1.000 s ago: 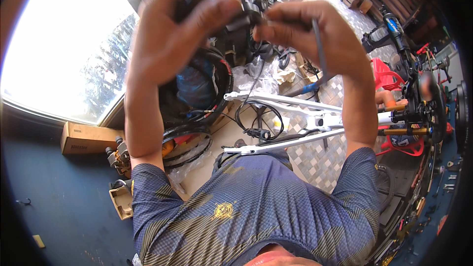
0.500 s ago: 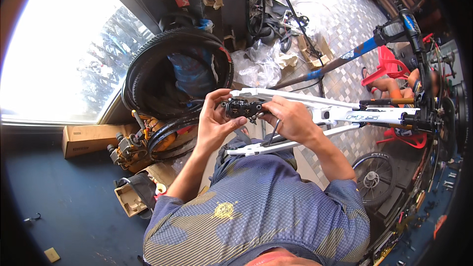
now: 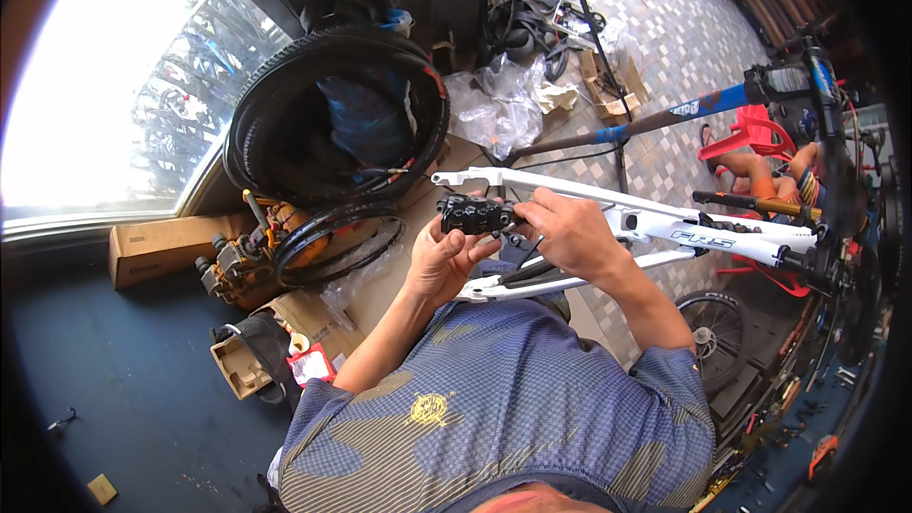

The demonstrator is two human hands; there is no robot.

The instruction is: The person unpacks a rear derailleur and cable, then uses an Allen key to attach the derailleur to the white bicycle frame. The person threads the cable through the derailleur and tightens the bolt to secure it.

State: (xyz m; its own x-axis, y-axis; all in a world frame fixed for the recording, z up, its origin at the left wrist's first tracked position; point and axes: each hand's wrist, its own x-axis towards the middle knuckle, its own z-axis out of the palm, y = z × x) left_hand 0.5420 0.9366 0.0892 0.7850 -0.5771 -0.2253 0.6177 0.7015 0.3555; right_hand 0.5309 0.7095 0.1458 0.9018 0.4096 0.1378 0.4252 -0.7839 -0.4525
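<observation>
A black brake caliper (image 3: 475, 215) is held up between my two hands, above the rear end of a white bicycle frame (image 3: 655, 224). My left hand (image 3: 440, 264) supports it from below and from the left, its fingers curled under the body. At the caliper's right end, the thumb and fingers of my right hand (image 3: 575, 236) pinch it; the exact grip is partly hidden. A thin black hose (image 3: 534, 249) runs down from near my right fingers toward the frame's lower arm (image 3: 532, 285).
Large black tires (image 3: 249, 123) lean at the left, with thin rims (image 3: 332, 242) and a cardboard box (image 3: 171, 247) below. A blue bicycle tube (image 3: 684, 112) crosses at the upper right. A seated person's legs (image 3: 755, 176) show near a red chair (image 3: 755, 133). Tools (image 3: 841, 378) hang along the right.
My left hand has shifted lower, from gripping the caliper's left end to holding it underneath. The caliper has turned, showing another side. The whole view has shifted slightly.
</observation>
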